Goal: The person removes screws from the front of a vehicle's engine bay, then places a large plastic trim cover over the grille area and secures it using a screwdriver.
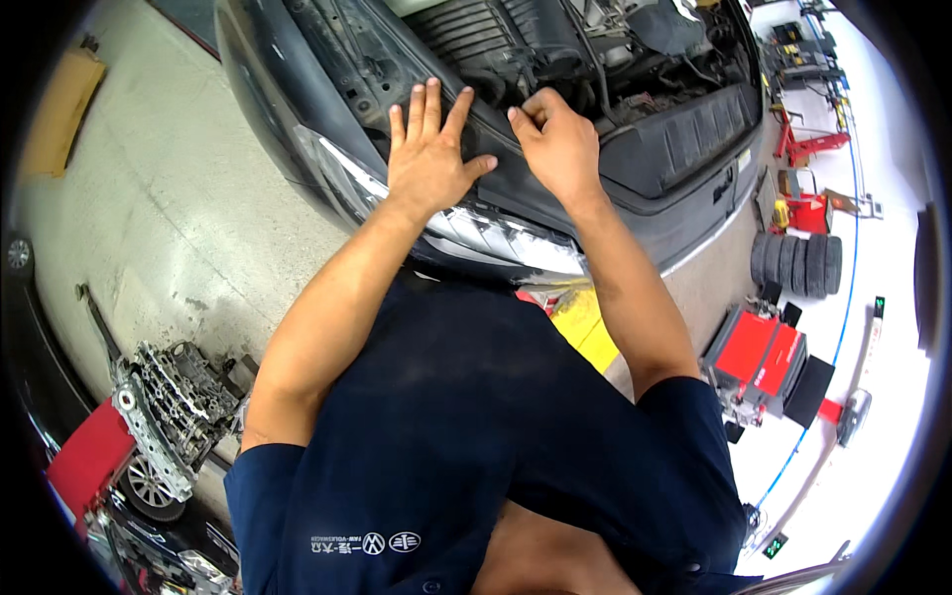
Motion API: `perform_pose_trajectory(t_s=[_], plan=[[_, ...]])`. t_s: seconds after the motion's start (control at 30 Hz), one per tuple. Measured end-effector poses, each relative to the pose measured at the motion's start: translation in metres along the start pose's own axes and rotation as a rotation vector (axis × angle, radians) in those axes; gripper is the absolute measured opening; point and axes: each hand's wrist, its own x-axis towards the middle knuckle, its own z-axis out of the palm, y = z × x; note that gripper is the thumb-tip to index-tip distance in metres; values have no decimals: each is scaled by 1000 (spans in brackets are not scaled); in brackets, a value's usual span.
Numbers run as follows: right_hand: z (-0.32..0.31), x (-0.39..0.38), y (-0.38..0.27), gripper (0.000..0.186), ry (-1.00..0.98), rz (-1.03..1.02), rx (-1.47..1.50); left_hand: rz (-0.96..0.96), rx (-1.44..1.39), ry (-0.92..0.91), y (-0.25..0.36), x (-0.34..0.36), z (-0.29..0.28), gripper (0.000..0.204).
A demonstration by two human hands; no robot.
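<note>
In front of me is the front corner of a dark car with its engine bay uncovered. My left hand lies palm down, fingers spread, on the dark edge above the clear headlight. To its right, my right hand is closed over the black plastic front trim, thumb against the curled fingers. Whatever those fingers hold, if anything, is hidden beneath them. Between the hands runs a narrow strip of black trim. The dark fender curves away on the left.
Bare metal engine parts stand at the lower left, near another dark car's wheel. On the right are a red and black machine, several stacked tyres and a red jack-like frame. Yellow material shows below the bumper.
</note>
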Motion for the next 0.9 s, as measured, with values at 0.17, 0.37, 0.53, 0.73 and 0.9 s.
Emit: perform_pose_trajectory(t_s=[0.17,0.37,0.53,0.73,0.9], plan=[[41,27,-41,10,192,-602,284,-112,77,-136,15,14,-10,82],[68,26,-33,22,172,-559,488,-129,155,-139,13,14,-11,85],[85,25,-30,15,193,-587,485,-84,172,-160,4,9,-11,86],[94,19,-21,10,383,-521,598,-50,204,-82,1,9,1,83],[71,-1,-18,11,490,-263,646,-103,100,-94,13,21,-5,96]])
